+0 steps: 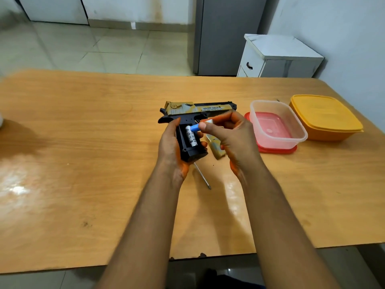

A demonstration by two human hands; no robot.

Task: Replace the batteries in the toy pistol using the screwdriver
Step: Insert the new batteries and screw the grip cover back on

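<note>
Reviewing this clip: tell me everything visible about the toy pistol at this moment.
The toy pistol looks plastic: black frame, tan-and-yellow slide with printed lettering, barrel pointing right. Its grip faces the camera with the battery compartment open; one white battery sits inside. The left hand grips the handle, holding it over the table. The right hand pinches a blue-and-white battery at the compartment's top.

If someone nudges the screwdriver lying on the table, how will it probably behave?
The screwdriver would probably roll, since its visible shaft is thin and round. It looks like stiff metal, so it should not bend. The glossy table may let it slide easily.
</note>
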